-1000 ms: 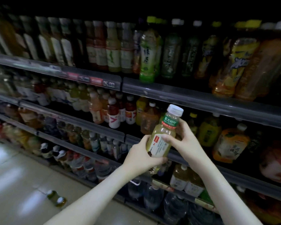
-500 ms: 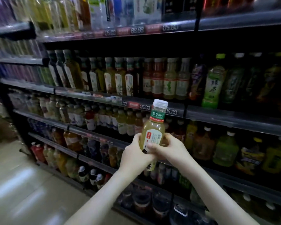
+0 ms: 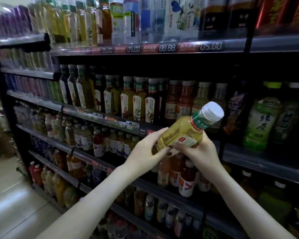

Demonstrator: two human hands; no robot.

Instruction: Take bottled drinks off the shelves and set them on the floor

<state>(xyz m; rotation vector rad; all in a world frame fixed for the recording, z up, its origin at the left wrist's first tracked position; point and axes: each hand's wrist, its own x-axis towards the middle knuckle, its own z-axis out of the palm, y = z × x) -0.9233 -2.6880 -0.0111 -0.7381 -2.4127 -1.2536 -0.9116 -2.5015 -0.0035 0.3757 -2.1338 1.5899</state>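
Note:
Both my hands hold one bottle (image 3: pixel 185 131) of pale yellow tea with a white cap and a green neck band. It is tilted, cap up and to the right, in front of the middle shelf. My left hand (image 3: pixel 148 150) grips its lower end from the left. From below and to the right, my right hand (image 3: pixel 195 152) wraps its labelled body. The bottle's base is hidden by my fingers.
Dark shelves (image 3: pixel 110 120) packed with bottled drinks fill the view, with price strips (image 3: pixel 166 48) along the top edge. Large green tea bottles (image 3: pixel 259 123) stand at the right. Pale tiled floor (image 3: pixel 14 204) shows at the lower left.
The view has swung upward and left, so higher shelves now show. The bottle has tipped from nearly upright to leaning right, still held by both hands.

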